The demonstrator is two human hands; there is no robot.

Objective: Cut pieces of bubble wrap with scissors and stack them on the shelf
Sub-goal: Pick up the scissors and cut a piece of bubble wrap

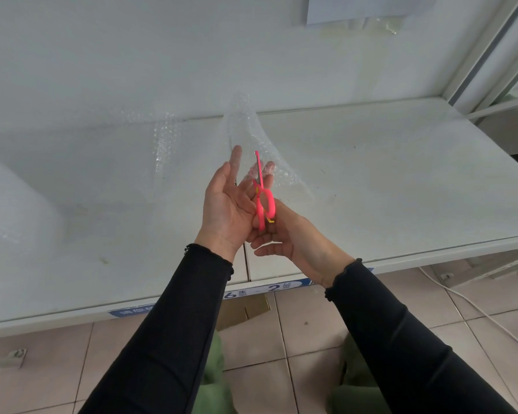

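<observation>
Pink scissors (263,204) point away from me above the white shelf (401,180), with my right hand (284,234) gripping their handles. My left hand (228,204) is palm-up beside them, its fingers pinching a clear sheet of bubble wrap (245,127) that rises toward the back wall. The blades meet the wrap near my left fingertips. More bubble wrap (162,138) lies flat on the shelf at the left.
A large roll or mass of clear wrap (9,198) fills the shelf's left end. A metal upright (488,52) stands at the right. Below the shelf edge are floor tiles, a white cable (476,306) and cardboard (245,309).
</observation>
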